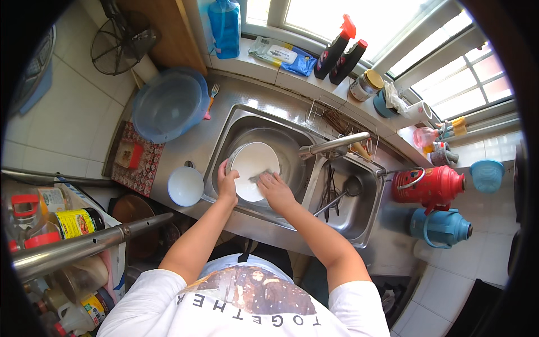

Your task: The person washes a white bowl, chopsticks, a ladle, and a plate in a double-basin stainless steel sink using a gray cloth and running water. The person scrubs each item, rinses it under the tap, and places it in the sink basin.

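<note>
A white bowl (248, 162) is tilted over the larger basin of a stainless steel sink (290, 126). My left hand (228, 181) grips its left rim, thumb inside and fingers around the outer wall. Against the bowl's inner surface, my right hand (276, 189) presses a grey scouring pad (262, 175), its fingertips on the pad. Water lies in the basin beneath. To the left, a second white bowl (185, 186) rests on the steel counter. The metal faucet (334, 144) reaches over the divider, and a ladle (352, 186) leans in the smaller basin.
A translucent blue basin (170, 105) and a fork (213, 94) occupy the back left counter. Behind the faucet hangs a wire rack (316, 120). Red (433, 185) and blue thermos flasks (440, 227) lie toward the right. Spray bottles (332, 57) line the sill; a metal rail (92, 238) crosses the lower left.
</note>
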The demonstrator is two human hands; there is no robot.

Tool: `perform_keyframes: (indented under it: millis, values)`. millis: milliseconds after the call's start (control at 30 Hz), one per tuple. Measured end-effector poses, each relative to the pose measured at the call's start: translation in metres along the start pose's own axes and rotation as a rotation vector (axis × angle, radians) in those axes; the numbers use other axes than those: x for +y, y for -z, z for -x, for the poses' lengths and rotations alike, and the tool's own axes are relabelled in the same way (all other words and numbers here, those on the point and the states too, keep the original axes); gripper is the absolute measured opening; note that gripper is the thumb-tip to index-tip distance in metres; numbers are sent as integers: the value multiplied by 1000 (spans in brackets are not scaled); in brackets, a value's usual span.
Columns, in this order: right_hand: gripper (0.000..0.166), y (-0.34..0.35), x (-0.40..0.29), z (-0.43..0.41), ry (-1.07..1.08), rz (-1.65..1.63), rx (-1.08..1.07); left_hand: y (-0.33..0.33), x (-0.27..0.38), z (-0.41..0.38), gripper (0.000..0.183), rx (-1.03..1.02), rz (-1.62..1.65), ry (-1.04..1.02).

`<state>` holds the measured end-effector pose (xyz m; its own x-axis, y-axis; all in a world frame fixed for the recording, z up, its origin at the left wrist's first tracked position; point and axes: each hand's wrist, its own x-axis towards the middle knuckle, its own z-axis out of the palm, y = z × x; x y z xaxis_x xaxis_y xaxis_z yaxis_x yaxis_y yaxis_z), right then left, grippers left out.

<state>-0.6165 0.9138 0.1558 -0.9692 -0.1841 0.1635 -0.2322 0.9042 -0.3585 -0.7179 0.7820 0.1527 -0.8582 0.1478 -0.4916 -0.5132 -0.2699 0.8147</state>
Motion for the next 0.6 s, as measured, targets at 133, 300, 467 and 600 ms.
perform_keyframes:
  millis: [133, 300, 467, 600]
  values:
    - [48, -21, -33, 3, -117, -545, -6, -9, 5, -1, 56, -23, -51, 11]
    - [43, 4, 12, 15, -3, -19, -48, -6, 9, -3, 56, -82, -133, -57]
    - [30, 1, -8, 12, 70, -154, -32, 0, 19, -11, 62, -198, -96, 149]
    - [14, 18, 14, 5, 138, 29, 88, -5, 38, -1, 69, -235, -61, 268]
